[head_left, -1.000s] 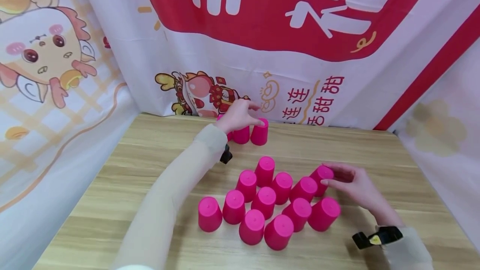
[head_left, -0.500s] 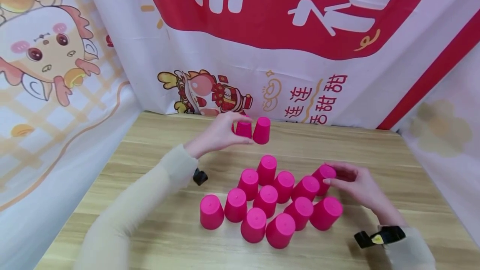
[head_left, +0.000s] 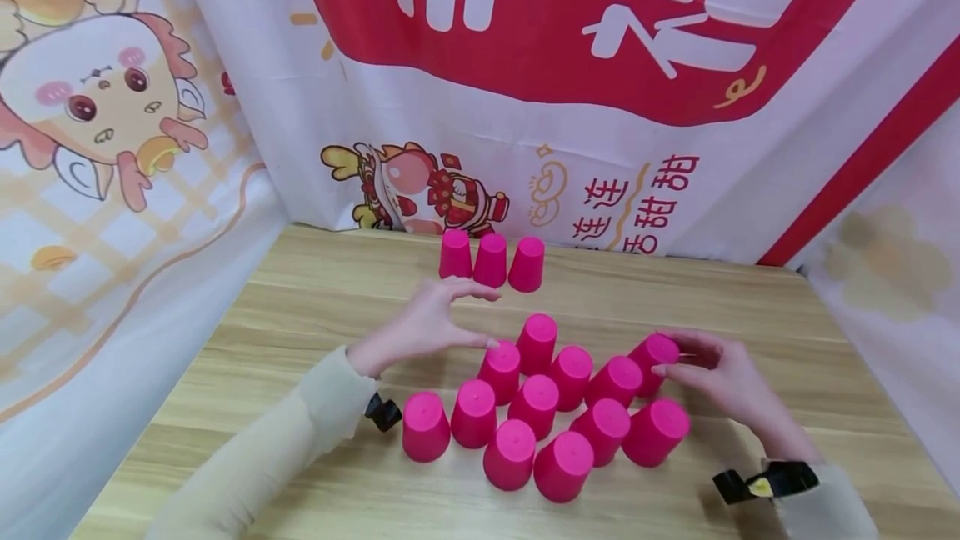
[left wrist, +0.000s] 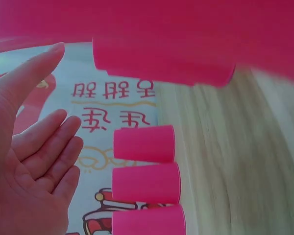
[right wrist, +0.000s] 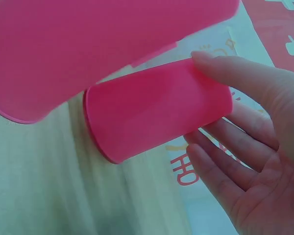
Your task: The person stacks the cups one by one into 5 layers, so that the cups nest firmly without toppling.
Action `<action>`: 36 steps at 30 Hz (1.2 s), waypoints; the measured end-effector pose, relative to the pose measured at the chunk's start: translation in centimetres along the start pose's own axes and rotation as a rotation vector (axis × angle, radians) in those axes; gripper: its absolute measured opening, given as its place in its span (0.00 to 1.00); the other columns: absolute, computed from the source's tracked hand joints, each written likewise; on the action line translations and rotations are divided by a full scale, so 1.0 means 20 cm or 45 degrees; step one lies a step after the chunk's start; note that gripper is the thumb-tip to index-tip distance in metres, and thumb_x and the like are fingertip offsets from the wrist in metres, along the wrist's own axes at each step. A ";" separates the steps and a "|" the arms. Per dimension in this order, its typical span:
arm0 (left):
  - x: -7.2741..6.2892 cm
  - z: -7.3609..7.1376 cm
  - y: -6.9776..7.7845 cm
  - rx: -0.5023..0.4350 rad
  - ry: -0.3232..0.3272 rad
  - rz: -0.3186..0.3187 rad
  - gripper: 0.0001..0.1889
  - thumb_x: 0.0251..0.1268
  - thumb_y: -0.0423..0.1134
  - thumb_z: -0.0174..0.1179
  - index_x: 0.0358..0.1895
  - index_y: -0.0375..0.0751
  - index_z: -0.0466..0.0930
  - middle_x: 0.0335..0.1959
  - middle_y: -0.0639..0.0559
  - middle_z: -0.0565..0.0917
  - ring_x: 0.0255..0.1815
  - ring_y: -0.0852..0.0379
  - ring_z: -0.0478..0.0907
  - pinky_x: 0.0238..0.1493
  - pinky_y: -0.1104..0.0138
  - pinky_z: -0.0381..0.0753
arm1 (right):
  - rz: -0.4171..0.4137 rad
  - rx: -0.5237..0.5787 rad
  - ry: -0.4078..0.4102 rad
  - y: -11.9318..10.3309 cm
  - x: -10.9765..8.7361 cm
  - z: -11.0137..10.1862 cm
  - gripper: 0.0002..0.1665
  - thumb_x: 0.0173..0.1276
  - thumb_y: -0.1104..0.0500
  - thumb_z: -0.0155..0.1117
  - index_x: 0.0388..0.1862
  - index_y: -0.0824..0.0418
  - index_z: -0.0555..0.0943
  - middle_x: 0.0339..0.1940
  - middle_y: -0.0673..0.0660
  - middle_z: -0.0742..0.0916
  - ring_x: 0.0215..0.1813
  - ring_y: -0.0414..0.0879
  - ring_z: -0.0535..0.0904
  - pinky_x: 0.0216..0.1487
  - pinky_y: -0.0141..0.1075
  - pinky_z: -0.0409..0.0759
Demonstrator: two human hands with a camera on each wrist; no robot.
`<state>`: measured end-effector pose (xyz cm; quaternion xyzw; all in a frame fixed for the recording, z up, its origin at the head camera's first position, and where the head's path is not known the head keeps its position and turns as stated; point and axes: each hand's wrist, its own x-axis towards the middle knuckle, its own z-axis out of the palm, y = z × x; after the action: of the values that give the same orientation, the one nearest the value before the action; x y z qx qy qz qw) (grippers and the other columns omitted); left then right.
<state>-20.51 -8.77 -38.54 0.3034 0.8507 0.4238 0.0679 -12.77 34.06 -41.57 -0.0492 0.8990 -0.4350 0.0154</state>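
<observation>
My left hand (head_left: pixel 422 325) hovers over the table with thumb and fingers spread, holding nothing. Its thumb tip is close to the top of an upside-down pink plastic cup (head_left: pixel 499 373); touching or not, I cannot tell. Behind the fingers stand three upside-down cups in a row, the middle one (head_left: pixel 491 262) among them, also seen in the left wrist view as a cup (left wrist: pixel 145 182). With thumb and fingertips my right hand (head_left: pixel 726 382) grips the rear-right cup (head_left: pixel 654 357) near its top. In the right wrist view that cup (right wrist: pixel 152 112) lies between thumb and fingers.
Several more inverted cups crowd the middle of the wooden table (head_left: pixel 315 290), such as the front cup (head_left: pixel 564 465) and the leftmost cup (head_left: pixel 426 427). A printed cloth (head_left: pixel 420 98) hangs along the back edge, with further cloth at both sides.
My left hand has drawn back from the rear row of three cups toward the front group, its fingers spread. My right hand stays at the same cup.
</observation>
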 end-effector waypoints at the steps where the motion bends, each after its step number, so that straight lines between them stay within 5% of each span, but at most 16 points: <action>1: -0.01 0.00 0.01 -0.013 -0.018 -0.001 0.35 0.50 0.53 0.80 0.65 0.54 0.81 0.60 0.62 0.81 0.63 0.55 0.74 0.61 0.46 0.76 | -0.003 0.004 0.011 -0.01 0.00 -0.01 0.35 0.65 0.47 0.76 0.68 0.59 0.79 0.56 0.59 0.86 0.52 0.50 0.84 0.48 0.29 0.82; 9: -0.04 0.03 0.04 -0.032 -0.136 -0.005 0.36 0.52 0.50 0.80 0.67 0.51 0.79 0.61 0.61 0.81 0.63 0.57 0.75 0.61 0.49 0.77 | -0.150 -0.040 0.209 -0.17 0.10 -0.12 0.33 0.65 0.53 0.77 0.68 0.59 0.79 0.54 0.58 0.86 0.48 0.42 0.82 0.43 0.25 0.81; 14: -0.05 0.06 0.03 -0.039 -0.189 -0.028 0.37 0.52 0.50 0.80 0.68 0.50 0.78 0.63 0.54 0.81 0.64 0.53 0.74 0.62 0.45 0.75 | -0.141 -0.032 0.262 -0.32 0.21 -0.16 0.34 0.63 0.48 0.77 0.67 0.55 0.80 0.55 0.56 0.86 0.48 0.43 0.82 0.40 0.28 0.83; 22: -0.05 0.09 0.01 -0.078 -0.270 -0.051 0.36 0.53 0.46 0.80 0.68 0.46 0.78 0.61 0.49 0.81 0.62 0.47 0.76 0.60 0.47 0.77 | -0.005 -0.005 0.158 -0.44 0.43 -0.16 0.46 0.58 0.34 0.75 0.71 0.52 0.76 0.61 0.56 0.83 0.56 0.50 0.81 0.45 0.27 0.81; 29: -0.04 0.10 0.01 -0.113 -0.289 -0.066 0.32 0.54 0.44 0.79 0.65 0.47 0.81 0.55 0.60 0.84 0.55 0.60 0.79 0.57 0.53 0.81 | -0.075 -0.002 0.094 -0.43 0.65 -0.06 0.37 0.60 0.41 0.79 0.65 0.54 0.81 0.54 0.57 0.86 0.53 0.51 0.83 0.50 0.39 0.84; 36: -0.03 0.10 -0.01 -0.140 -0.316 -0.075 0.30 0.56 0.44 0.78 0.64 0.47 0.83 0.51 0.66 0.84 0.53 0.62 0.80 0.57 0.53 0.81 | -0.089 -0.038 0.004 -0.41 0.81 0.05 0.29 0.63 0.53 0.78 0.61 0.59 0.83 0.51 0.60 0.87 0.51 0.53 0.84 0.52 0.47 0.83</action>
<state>-19.26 -7.79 -40.04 0.3242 0.8197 0.4270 0.2014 -28.22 26.55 -35.50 -0.0803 0.9031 -0.4220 -0.0020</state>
